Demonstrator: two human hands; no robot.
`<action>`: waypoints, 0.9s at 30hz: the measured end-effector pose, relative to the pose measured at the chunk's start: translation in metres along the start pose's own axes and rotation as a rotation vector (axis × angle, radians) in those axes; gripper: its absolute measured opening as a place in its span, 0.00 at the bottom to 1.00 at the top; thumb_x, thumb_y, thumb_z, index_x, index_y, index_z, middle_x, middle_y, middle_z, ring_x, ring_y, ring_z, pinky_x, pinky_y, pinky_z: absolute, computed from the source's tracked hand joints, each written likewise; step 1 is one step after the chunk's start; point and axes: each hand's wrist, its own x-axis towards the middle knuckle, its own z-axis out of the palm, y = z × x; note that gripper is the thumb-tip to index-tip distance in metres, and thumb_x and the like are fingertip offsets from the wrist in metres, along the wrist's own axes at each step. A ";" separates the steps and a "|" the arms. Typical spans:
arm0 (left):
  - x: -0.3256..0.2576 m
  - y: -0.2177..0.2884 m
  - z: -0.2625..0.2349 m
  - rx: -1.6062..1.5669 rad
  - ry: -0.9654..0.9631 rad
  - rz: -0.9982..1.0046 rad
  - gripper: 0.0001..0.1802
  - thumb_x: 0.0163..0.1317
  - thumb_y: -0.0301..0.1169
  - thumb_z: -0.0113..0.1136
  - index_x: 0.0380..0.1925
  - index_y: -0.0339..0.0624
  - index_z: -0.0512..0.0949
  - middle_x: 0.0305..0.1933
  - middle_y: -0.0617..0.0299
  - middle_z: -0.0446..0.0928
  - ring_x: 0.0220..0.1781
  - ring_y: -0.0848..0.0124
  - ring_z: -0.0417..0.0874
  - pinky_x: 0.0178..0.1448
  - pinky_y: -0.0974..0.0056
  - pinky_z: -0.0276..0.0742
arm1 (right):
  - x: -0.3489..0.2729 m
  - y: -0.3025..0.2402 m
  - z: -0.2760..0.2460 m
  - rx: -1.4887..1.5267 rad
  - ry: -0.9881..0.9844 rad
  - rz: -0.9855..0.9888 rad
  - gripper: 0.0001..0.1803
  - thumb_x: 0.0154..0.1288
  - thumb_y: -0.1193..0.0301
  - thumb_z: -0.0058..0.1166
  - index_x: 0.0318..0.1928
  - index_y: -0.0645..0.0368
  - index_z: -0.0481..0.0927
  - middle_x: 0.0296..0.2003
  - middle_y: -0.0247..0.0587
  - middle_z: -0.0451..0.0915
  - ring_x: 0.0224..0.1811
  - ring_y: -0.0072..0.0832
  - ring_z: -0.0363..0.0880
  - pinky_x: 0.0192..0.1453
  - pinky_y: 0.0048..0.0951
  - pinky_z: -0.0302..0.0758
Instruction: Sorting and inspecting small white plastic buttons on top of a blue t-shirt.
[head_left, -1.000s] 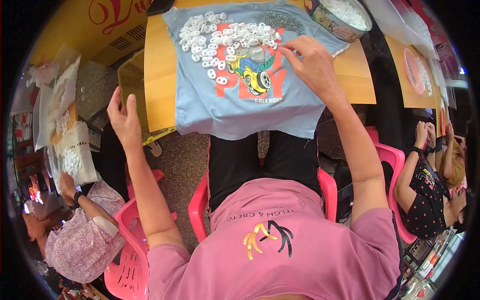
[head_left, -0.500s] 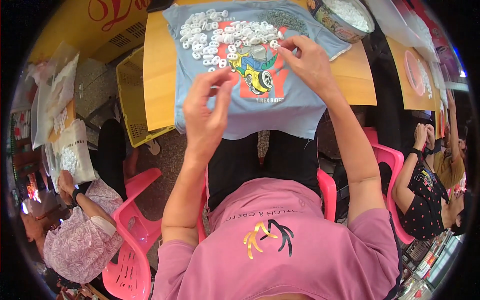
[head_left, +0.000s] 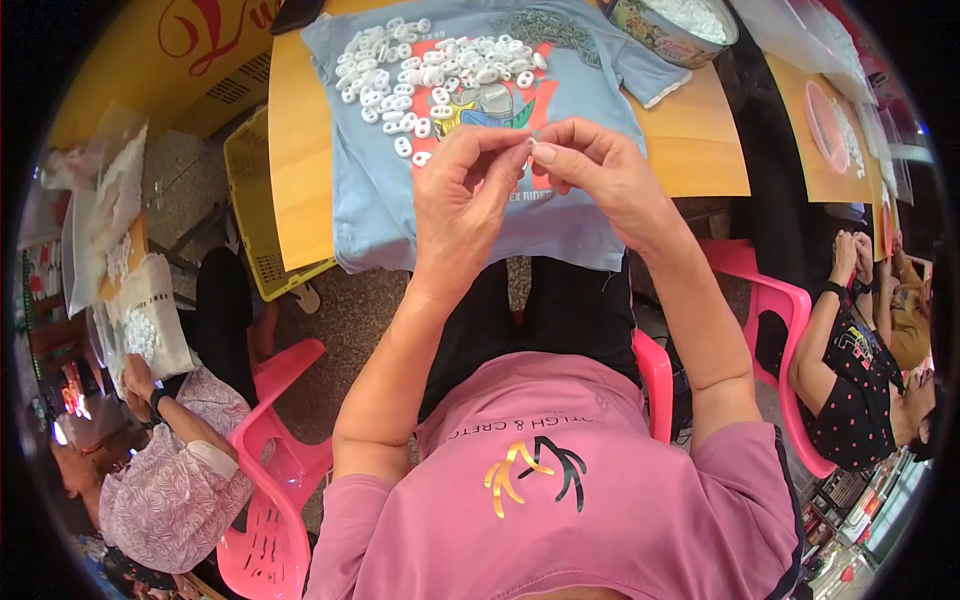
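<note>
A light blue T-shirt (head_left: 380, 190) with a printed picture lies spread over the edge of a yellow-orange table (head_left: 295, 150). Many small white ring-shaped plastic pieces (head_left: 420, 70) are heaped on its upper part. My left hand (head_left: 462, 200) and my right hand (head_left: 595, 175) meet above the shirt's front hem, fingertips pinched together on one small white piece that is barely visible between them. Both forearms rise from my pink shirt at the bottom.
A round tin (head_left: 672, 25) holding white pieces stands at the table's far right. A yellow crate (head_left: 250, 180) sits left of the table. Pink plastic chairs (head_left: 270, 470) surround me. A person in floral clothing (head_left: 170, 490) sits lower left, another in dotted black (head_left: 860, 380) at right.
My left hand rose from beside the table's left edge up to the shirt and met my right hand. My right hand came back from the heap, and both now pinch one piece.
</note>
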 end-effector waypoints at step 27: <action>-0.012 -0.005 0.002 0.418 -0.108 0.454 0.12 0.54 0.17 0.65 0.40 0.35 0.80 0.37 0.54 0.80 0.35 0.65 0.83 0.38 0.65 0.79 | -0.035 0.019 0.018 0.338 0.262 -0.043 0.08 0.67 0.71 0.58 0.41 0.63 0.80 0.32 0.34 0.81 0.31 0.17 0.78 0.34 0.20 0.77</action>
